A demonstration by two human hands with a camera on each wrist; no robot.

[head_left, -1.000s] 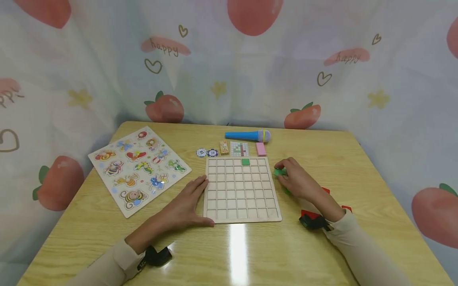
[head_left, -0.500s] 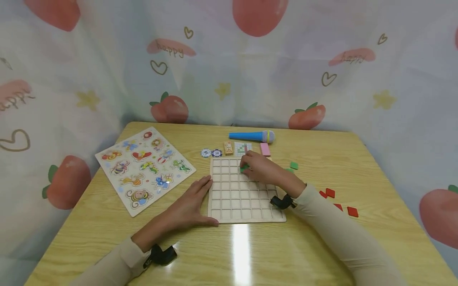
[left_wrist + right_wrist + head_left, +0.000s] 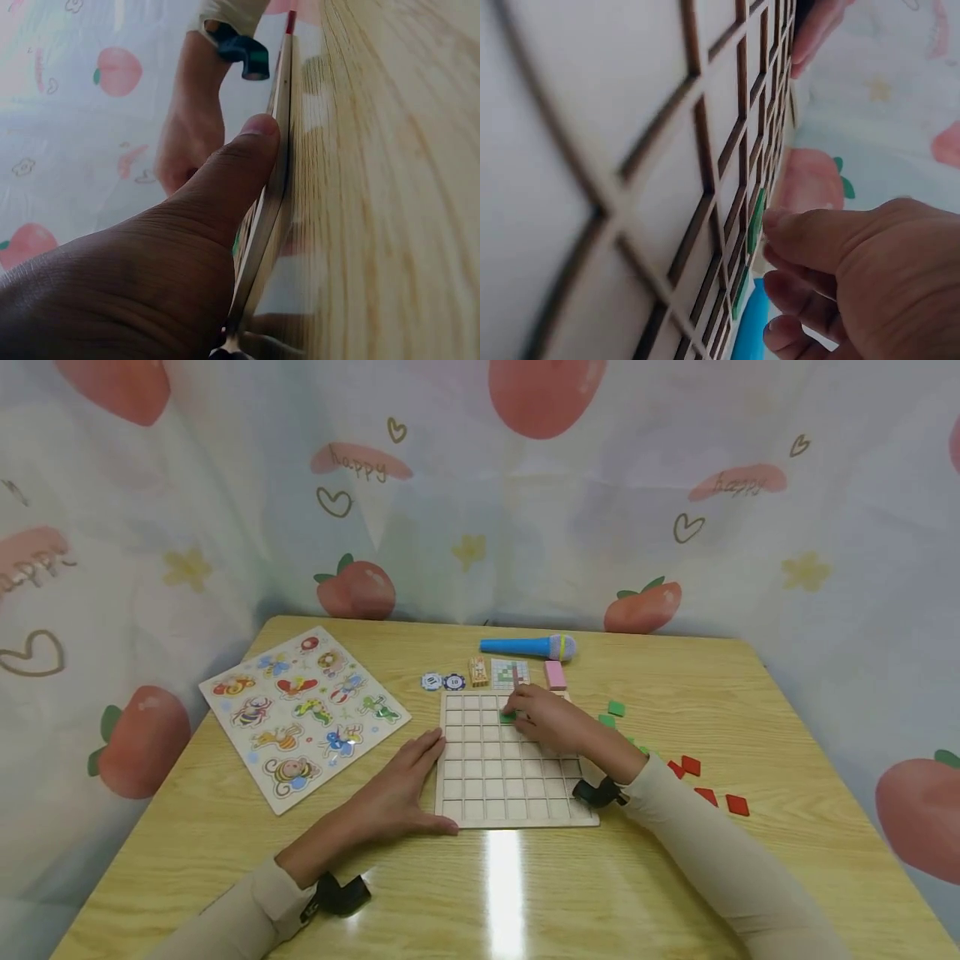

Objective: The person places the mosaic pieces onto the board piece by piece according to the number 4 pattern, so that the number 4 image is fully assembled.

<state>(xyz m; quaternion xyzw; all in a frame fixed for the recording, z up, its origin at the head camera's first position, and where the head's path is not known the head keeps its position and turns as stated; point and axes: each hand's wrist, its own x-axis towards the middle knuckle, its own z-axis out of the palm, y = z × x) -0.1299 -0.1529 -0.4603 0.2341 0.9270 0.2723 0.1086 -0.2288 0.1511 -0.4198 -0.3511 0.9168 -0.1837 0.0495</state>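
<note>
A wooden grid board (image 3: 491,785) lies flat in the middle of the table. My left hand (image 3: 405,785) rests flat on the table, fingers straight, against the board's left edge; in the left wrist view its thumb (image 3: 232,176) presses that edge (image 3: 276,180). My right hand (image 3: 525,714) reaches over the board's upper rows with curled fingers and pinches a green tile (image 3: 508,717) at a cell in the second row. In the right wrist view my fingertips (image 3: 787,229) touch this green tile (image 3: 755,219), which stands slightly out of its cell. Another green tile (image 3: 739,292) sits in the row beyond.
Loose green tiles (image 3: 616,708) and red tiles (image 3: 691,766) lie right of the board. Behind it are two poker chips (image 3: 442,682), a small wooden block (image 3: 477,671), a pattern card (image 3: 509,673), a pink block (image 3: 555,675) and a blue toy microphone (image 3: 528,647). An insect puzzle (image 3: 303,718) lies left.
My right hand picked a green tile from the table on the right and carried it left over the board's upper rows. The left hand has stayed against the board's edge.
</note>
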